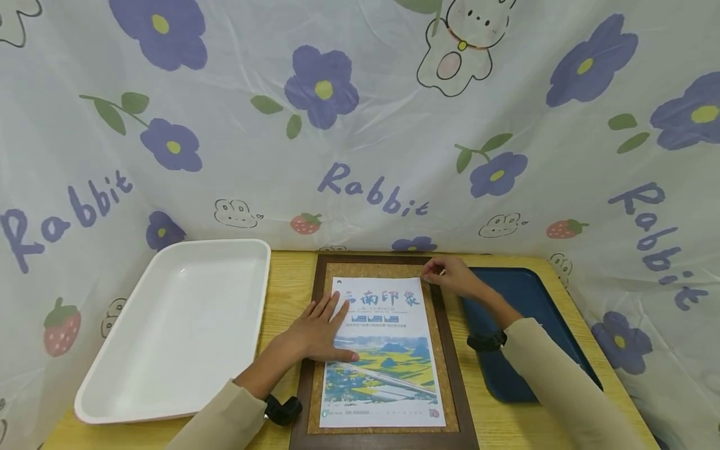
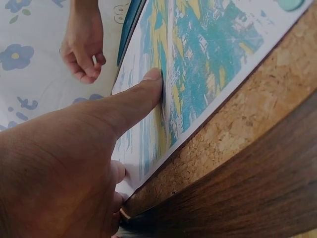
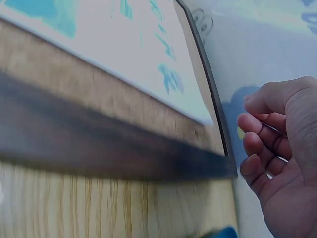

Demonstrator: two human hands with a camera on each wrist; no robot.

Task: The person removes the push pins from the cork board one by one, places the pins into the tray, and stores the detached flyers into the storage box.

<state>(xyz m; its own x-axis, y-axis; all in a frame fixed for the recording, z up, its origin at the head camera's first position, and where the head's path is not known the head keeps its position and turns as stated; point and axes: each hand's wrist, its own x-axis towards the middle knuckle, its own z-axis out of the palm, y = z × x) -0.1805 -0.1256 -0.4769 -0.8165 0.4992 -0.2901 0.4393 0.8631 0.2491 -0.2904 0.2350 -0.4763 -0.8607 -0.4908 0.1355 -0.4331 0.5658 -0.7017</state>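
Observation:
A printed sheet (image 1: 388, 375) with a colourful landscape and large characters at its top lies on a cork board (image 1: 382, 270) with a dark wooden frame (image 1: 448, 350). My left hand (image 1: 315, 334) rests across the sheet's left edge, fingers spread and thumb extended over the landscape. At the upper right corner is my right hand (image 1: 452, 277), its fingers curled and thumb close to the index finger; no object shows in its grasp (image 3: 277, 144). A teal round disc (image 2: 291, 3) sits on the sheet's lower left corner.
On the left stands a large white tray (image 1: 169, 337). A dark blue tray (image 1: 512, 381) lies right of the board, partly beneath the right forearm. Both rest on a yellow wood-grain table (image 1: 287, 281), backed by a patterned curtain (image 1: 371, 125).

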